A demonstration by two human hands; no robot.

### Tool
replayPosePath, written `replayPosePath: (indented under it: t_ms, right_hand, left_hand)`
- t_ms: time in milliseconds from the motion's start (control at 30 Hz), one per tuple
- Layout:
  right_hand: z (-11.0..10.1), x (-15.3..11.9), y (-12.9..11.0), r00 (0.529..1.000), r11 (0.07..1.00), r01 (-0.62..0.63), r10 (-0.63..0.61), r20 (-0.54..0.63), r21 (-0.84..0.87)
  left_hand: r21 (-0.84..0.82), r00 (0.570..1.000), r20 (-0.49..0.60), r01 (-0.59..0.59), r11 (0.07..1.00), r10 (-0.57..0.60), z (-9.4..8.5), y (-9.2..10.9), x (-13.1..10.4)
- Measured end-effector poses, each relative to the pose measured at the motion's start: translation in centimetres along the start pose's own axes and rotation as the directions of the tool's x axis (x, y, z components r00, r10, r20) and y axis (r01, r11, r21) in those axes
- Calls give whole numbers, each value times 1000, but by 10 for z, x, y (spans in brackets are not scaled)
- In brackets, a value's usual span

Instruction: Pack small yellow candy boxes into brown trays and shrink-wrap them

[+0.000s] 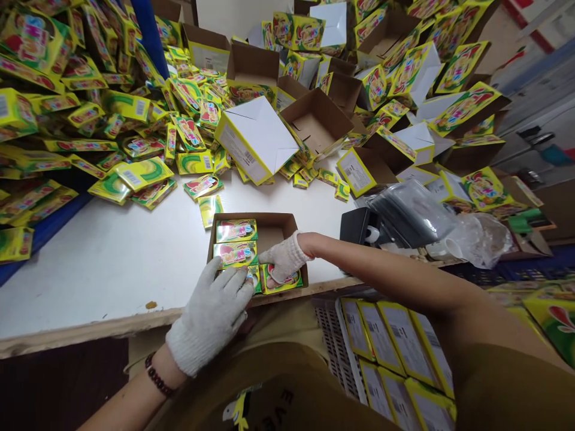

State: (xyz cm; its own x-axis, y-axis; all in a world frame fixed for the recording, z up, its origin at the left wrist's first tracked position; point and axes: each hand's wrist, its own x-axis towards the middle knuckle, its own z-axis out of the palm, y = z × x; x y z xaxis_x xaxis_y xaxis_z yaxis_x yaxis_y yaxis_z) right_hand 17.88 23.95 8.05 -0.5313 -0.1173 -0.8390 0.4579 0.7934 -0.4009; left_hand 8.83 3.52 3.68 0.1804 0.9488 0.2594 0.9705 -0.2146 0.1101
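Observation:
An open brown carton [276, 219] lies at the table's front edge. Several small yellow-green packs [236, 230] fill its left side and front right corner, and its back right part shows bare cardboard. My left hand [213, 314], in a white knitted glove, rests over the carton's front left corner with fingers spread on the packs. My right hand [283, 260], gloved with bare fingertips, reaches in from the right and touches the front right pack [291, 281], its fingers apart.
Loose packs [153, 146] are heaped at the left and back. Empty cartons [317, 123] pile up behind and to the right. A black holder [354, 225] and clear plastic sleeves [408, 209] lie right. Below, a crate [348, 353] holds filled boxes.

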Motion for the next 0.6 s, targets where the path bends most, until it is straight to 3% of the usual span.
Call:
replayPosePath:
  t_ms: [167,367,533,600]
  right_hand:
    - [-7,6,11,994,998,8,-16,110,70]
    - [-19,8,20,966,969,55,-113,231,242]
    - [-21,25,13,976,998,29,-17,217,-56]
    - [-20,32,15,967,996,46,-25,253,-77]
  left_hand:
    - [-19,999,37,26,999,-25,-3,0,1]
    - [-33,1000,5,13,999,-13,-3,-4,-1]
    - [-33,999,44,4,999,-2,-3,-4,1]
    - [-41,999,37,9,999,-8,-2,-4,1]
